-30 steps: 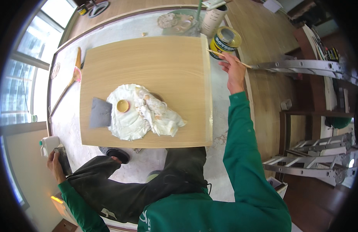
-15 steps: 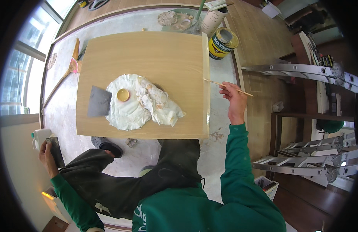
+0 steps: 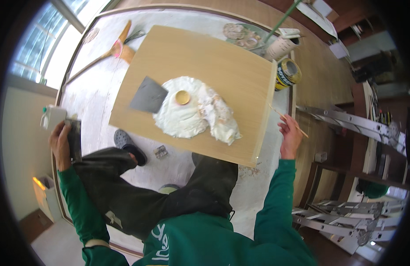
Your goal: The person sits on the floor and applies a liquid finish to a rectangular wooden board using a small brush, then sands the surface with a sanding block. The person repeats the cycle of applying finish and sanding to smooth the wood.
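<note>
Head: thin stick, tip indistinct

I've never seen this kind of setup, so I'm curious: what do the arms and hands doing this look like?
They're a person's: left hand and right hand are gloveless, with long green sleeves reaching the wrists. No cables show.

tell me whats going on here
A person in a green sweatshirt holds a thin, light wooden stick in the right hand, its tip by the right edge of a pale brown rectangular board; contact is unclear. The left hand grips a dark, flat rectangular slab. On the board lie a grey four-sided sheet, a round white cloth carrying a small yellowish round dish, and a crumpled white cloth. A yellow-and-black can stands past the right edge.
</note>
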Action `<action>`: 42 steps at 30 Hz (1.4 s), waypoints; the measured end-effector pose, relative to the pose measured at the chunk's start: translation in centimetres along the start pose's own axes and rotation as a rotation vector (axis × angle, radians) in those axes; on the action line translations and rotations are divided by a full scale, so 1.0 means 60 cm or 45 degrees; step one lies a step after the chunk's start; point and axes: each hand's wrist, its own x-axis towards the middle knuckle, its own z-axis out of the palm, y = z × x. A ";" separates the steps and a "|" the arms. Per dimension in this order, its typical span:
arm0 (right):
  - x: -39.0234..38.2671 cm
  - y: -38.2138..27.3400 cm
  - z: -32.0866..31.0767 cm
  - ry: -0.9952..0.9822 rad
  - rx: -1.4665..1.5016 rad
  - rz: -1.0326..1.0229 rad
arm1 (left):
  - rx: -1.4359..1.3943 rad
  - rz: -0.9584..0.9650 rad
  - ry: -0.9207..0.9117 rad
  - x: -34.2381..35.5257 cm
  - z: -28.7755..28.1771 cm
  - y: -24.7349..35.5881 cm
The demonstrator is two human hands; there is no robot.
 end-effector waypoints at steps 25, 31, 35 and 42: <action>-0.473 0.072 0.345 -0.949 -1.548 -0.508 | -0.739 0.048 0.147 0.033 -0.019 0.057; -0.511 0.093 0.449 -1.007 -1.518 -0.761 | -0.726 -0.094 0.236 0.009 -0.054 0.115; -0.529 0.098 0.539 -1.083 -1.511 -0.880 | -0.778 -0.091 0.202 0.019 -0.053 0.104; -0.546 0.112 0.631 -1.153 -1.504 -0.951 | -0.824 -0.028 0.204 0.047 -0.044 0.076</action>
